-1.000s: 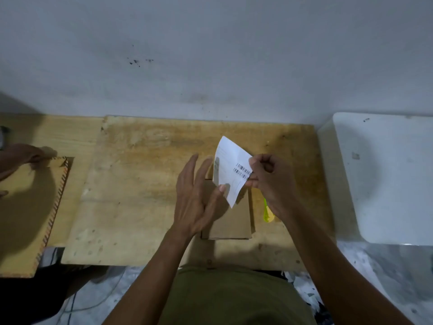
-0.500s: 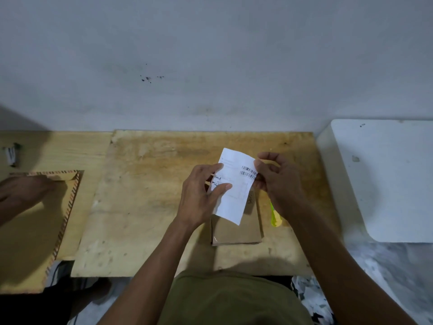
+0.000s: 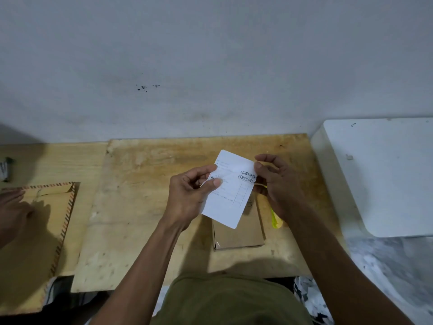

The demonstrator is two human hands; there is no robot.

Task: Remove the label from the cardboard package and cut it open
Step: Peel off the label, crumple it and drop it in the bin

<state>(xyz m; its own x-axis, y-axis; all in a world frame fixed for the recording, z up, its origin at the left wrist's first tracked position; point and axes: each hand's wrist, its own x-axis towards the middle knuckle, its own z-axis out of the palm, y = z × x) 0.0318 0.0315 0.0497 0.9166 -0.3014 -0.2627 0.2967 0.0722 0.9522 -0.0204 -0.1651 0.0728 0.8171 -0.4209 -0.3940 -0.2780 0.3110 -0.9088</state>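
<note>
A white shipping label (image 3: 230,195) with barcodes hangs in the air above the brown cardboard package (image 3: 239,233), which lies flat on the wooden board (image 3: 140,207). My left hand (image 3: 189,195) pinches the label's left edge between thumb and fingers. My right hand (image 3: 278,186) pinches its right edge near the barcodes. A yellow-green cutter (image 3: 276,220) lies on the board just right of the package, partly hidden under my right wrist. The label covers the package's far end.
Another person's hand (image 3: 11,212) rests on a second wooden board with a notched edge (image 3: 63,221) at the left. A white foam block (image 3: 384,174) stands at the right. A grey wall rises behind the boards. A small dark object (image 3: 5,168) sits far left.
The label has come fully away from the package and turned flatter toward me. My left hand left the package and took the label's left edge. Both hands now hold it.
</note>
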